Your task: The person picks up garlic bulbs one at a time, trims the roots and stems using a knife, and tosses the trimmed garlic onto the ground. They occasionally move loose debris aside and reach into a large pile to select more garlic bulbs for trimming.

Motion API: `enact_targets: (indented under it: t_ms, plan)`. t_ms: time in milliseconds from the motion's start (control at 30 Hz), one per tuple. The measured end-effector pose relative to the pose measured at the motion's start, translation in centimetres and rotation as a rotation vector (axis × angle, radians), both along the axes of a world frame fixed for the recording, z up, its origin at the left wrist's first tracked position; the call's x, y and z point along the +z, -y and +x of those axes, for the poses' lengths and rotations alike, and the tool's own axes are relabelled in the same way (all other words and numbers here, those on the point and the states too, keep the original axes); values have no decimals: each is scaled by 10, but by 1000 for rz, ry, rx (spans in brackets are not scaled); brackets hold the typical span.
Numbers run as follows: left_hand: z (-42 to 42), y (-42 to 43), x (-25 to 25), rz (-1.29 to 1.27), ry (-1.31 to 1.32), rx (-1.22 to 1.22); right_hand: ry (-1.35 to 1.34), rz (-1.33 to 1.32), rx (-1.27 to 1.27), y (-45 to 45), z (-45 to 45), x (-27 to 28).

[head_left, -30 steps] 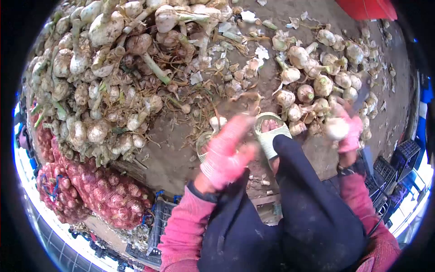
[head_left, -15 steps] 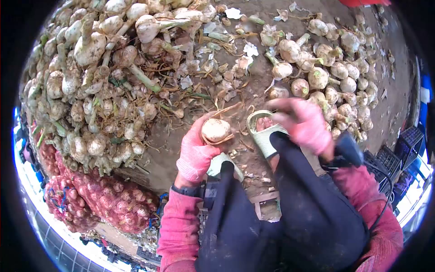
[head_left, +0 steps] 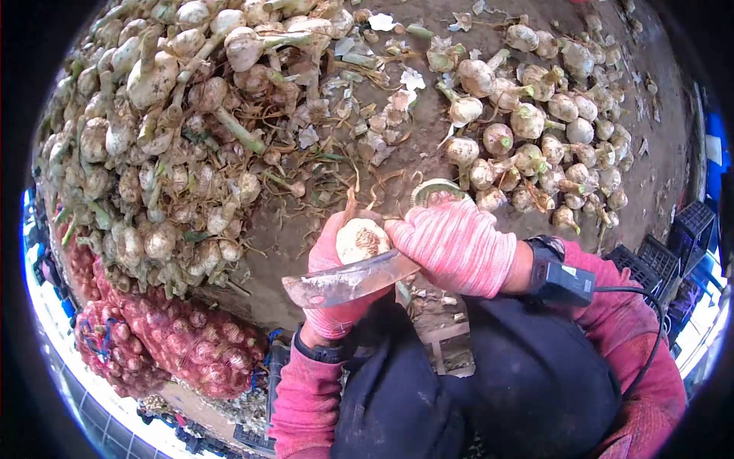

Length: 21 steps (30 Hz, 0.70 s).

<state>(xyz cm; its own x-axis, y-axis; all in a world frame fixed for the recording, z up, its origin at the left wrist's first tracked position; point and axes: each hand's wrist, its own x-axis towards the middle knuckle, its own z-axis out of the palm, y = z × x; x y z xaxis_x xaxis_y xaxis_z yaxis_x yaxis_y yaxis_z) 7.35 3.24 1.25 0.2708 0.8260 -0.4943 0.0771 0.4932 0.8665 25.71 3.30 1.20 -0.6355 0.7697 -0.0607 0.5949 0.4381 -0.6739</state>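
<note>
A pale garlic bulb (head_left: 361, 240) with its brown root side showing sits in my left hand (head_left: 330, 256), whose gloved fingers wrap round it. My right hand (head_left: 457, 246), also in a pink glove, is closed on a knife (head_left: 344, 281) near its handle end. The broad, stained blade lies just below the bulb, across the front of my left hand. Dry leaf strips stick up from behind the bulb. Both hands are close together above my knees.
A big heap of garlic with stems (head_left: 153, 153) fills the left. Trimmed bulbs (head_left: 535, 130) lie in a looser pile at the right. Red net sacks (head_left: 183, 329) stand lower left, black crates (head_left: 654, 260) far right. Peelings (head_left: 375, 138) litter the ground.
My left hand has taken hold of a bulb. My right hand let go of another bulb at the right pile, then came in beside my left hand with the knife.
</note>
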Motion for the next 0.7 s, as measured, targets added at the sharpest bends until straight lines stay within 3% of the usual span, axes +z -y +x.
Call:
enact_targets:
  t_ms: [133, 200, 267, 333, 433, 467, 500, 533, 600, 633, 667, 700]
  plan:
    - [-2, 12, 0, 129, -18, -15, -13, 8, -35, -1, -6, -4]
    - [-3, 12, 3, 149, -27, 13, 162, 32, -54, -3, -7, -23]
    - [-8, 9, 3, 161, -132, -134, 123, 66, -92, 1, -9, -39]
    - [-6, 11, 2, 144, -128, -106, 1, 191, -166, 4, -11, -51]
    - [-6, 6, 8, 164, -153, -98, 53, 149, -158, -2, -8, -49]
    - [-7, 2, 18, 254, -166, -254, 106, 170, -140, -2, -3, -49]
    - [-7, -4, 30, 345, -178, -412, 271, 40, -227, -13, 28, -74]
    - [-6, -6, 46, 267, 33, -426, 434, -90, -320, -24, 55, -99]
    - [-10, -1, 24, 457, -186, -394, 15, -198, -926, -26, 45, -67]
    - [-4, -4, 18, 5, -195, -166, -140, -301, -807, -28, 36, -36]
    - [0, -5, 4, -151, -65, -10, -534, -746, -888, -22, 18, -17]
    - [8, -7, -6, -29, -14, 35, -464, -926, -726, -28, 13, 0]
